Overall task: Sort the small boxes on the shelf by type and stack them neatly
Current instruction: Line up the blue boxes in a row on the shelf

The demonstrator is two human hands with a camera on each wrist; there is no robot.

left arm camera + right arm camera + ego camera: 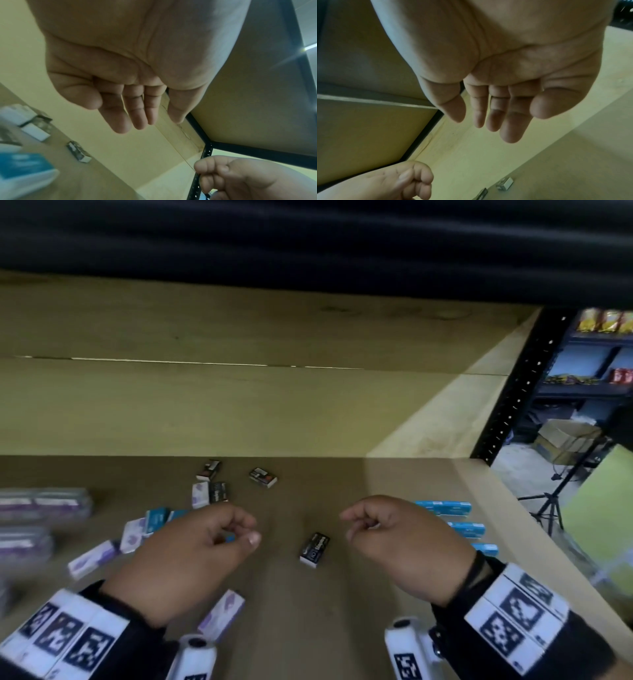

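Small boxes lie scattered on the wooden shelf (394,481). A black staples box (315,549) sits between my hands. More black boxes (263,477) lie further back, white-and-purple boxes (92,558) and a blue box (157,518) to the left. A few blue boxes (442,507) lie in a row behind my right hand. My left hand (236,530) hovers over the shelf, loosely curled and empty; its wrist view shows a bare palm (137,108). My right hand (356,525) hovers likewise, its fingers relaxed with nothing in them (496,115).
Clear packs with purple labels (44,505) stand at the far left. The shelf's back panel (239,405) rises behind the boxes and a dark upper shelf (308,241) hangs overhead. The black upright post (513,392) marks the right end; beyond it are a tripod (551,501) and other shelving.
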